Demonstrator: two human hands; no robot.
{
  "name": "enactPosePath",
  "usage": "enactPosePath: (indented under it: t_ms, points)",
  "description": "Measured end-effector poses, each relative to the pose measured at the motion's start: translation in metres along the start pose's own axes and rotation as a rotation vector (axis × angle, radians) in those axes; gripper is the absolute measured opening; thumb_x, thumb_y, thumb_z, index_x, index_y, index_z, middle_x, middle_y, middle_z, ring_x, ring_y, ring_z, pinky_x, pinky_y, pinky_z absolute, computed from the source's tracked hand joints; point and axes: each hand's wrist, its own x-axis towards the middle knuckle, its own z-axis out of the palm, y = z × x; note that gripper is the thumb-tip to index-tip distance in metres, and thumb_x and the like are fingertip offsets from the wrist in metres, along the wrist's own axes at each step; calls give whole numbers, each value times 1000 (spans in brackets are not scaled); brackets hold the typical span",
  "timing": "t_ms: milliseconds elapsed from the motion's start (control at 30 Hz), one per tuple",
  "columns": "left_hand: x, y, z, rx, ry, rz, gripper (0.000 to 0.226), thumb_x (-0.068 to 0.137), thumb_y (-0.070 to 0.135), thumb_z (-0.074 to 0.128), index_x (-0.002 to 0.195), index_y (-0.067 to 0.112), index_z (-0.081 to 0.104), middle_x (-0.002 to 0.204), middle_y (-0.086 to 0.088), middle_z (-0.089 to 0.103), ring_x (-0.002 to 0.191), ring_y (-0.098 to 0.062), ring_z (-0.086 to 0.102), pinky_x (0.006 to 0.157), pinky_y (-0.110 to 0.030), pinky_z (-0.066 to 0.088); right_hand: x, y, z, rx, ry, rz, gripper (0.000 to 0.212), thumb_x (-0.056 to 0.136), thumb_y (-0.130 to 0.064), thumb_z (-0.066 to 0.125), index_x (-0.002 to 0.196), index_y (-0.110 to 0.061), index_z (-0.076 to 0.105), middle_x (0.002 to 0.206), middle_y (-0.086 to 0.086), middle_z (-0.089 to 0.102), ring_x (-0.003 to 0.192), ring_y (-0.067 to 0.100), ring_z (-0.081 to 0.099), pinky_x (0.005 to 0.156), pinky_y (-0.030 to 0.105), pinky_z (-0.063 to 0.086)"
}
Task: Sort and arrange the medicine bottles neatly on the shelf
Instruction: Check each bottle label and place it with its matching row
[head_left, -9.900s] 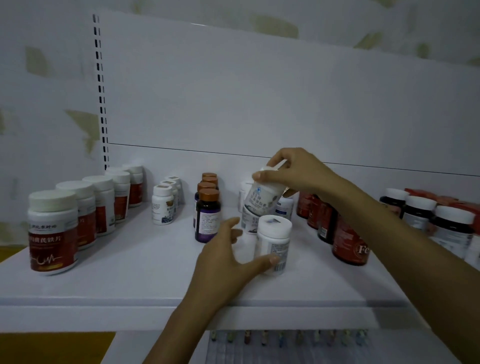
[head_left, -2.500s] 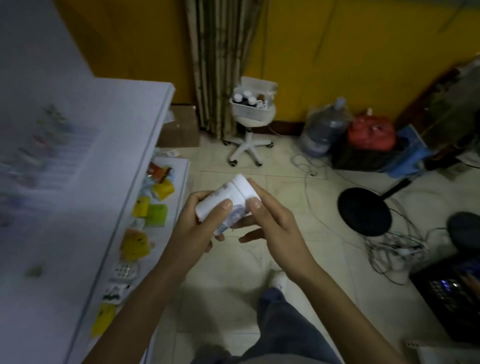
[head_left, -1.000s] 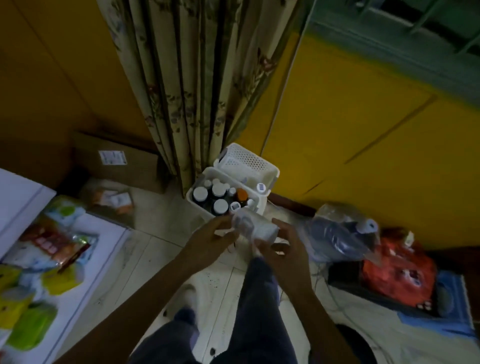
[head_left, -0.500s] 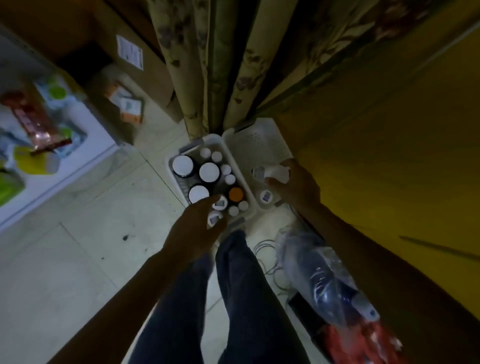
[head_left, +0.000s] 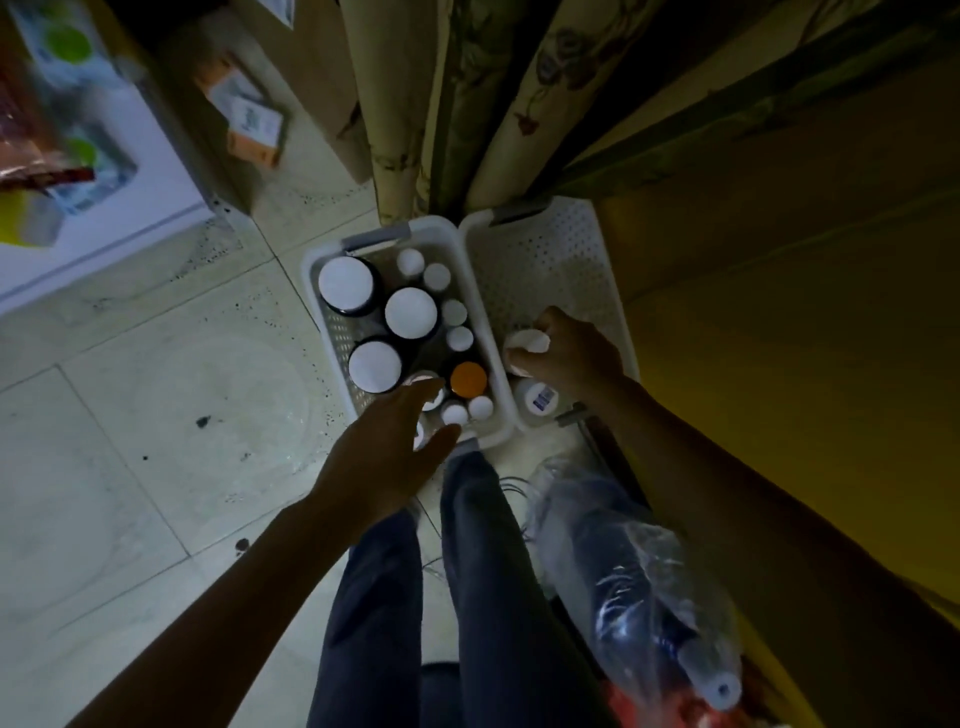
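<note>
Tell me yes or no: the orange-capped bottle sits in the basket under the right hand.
No, the orange-capped bottle stands in the crowded basket; the right hand grips a white bottle in the sparse basket beside it.

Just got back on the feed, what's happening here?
A person stands over two white baskets on the floor. The right hand grips a white bottle inside the right basket, next to one other bottle. The left hand, fingers open, reaches over the near end of the left basket, which is packed with upright capped bottles.
</note>
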Motion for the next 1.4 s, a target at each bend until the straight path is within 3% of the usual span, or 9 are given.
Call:
enactPosePath:
  t_ms: [233,333,433,533,700,833,1033,1267,1400]
  points:
    - [-15,8,1,53,151,65,60,91,34,59,143,17,36,140,-5,48,126,-23,46,94,-32,41,-15,-8,-18,12,-12,-53,72,87,-57,56,143,-15,37,141,12,46,129,31,44,101,40,40]
    - [-40,6,-16,173,258,59,71,90,33,61,148,13,26,152,-9,33,140,-27,30,110,-42,33,-54,-35,-32,-30,69,-186,71,86,-52,60,143,-16,38,140,12,46,129,32,43,100,40,40]
    - [-78,1,-46,274,371,34,76,90,34,60,150,11,20,157,-8,20,145,-26,18,114,-39,21,-110,-86,-33,-70,92,-409,67,81,-61,52,132,-17,49,131,9,55,121,29,51,96,40,44]
    - [-128,-19,-93,385,474,-27,79,91,36,57,151,13,12,159,-6,10,147,-24,12,115,-38,18,-167,-150,-15,-149,65,-637,68,80,-61,48,126,-13,54,126,10,59,117,27,55,98,44,45]
    - [-236,-74,-223,588,794,-73,88,74,30,77,146,8,30,150,-13,35,136,-33,37,102,-49,40,-268,-318,-1,-360,124,-1067,72,86,-54,55,143,-14,39,148,13,39,136,32,37,108,43,34]
    - [-345,-107,-331,683,1086,-57,75,80,37,56,146,13,27,152,-10,34,138,-29,33,103,-48,37,-366,-453,4,-309,365,-1377,68,79,-53,50,134,-12,51,137,14,51,126,34,49,100,45,43]
    - [-487,-159,-425,774,1342,-39,72,86,42,47,147,11,26,154,-9,28,142,-27,24,110,-45,27,-488,-588,26,-326,531,-1546,68,90,-48,57,147,-21,32,155,6,29,142,24,25,114,38,21]
    - [-595,-177,-507,850,1470,1,74,91,50,40,151,13,19,159,-4,14,145,-20,14,112,-35,19,-569,-683,31,-330,632,-1688,74,91,-54,52,151,-29,17,161,-3,7,146,17,12,116,35,15]
    - [-622,-193,-553,820,1510,-5,76,90,47,55,151,16,21,159,1,9,144,-12,9,111,-31,15,-585,-739,16,-299,682,-1705,73,90,-51,55,150,-30,20,159,-4,12,145,16,15,115,34,18]
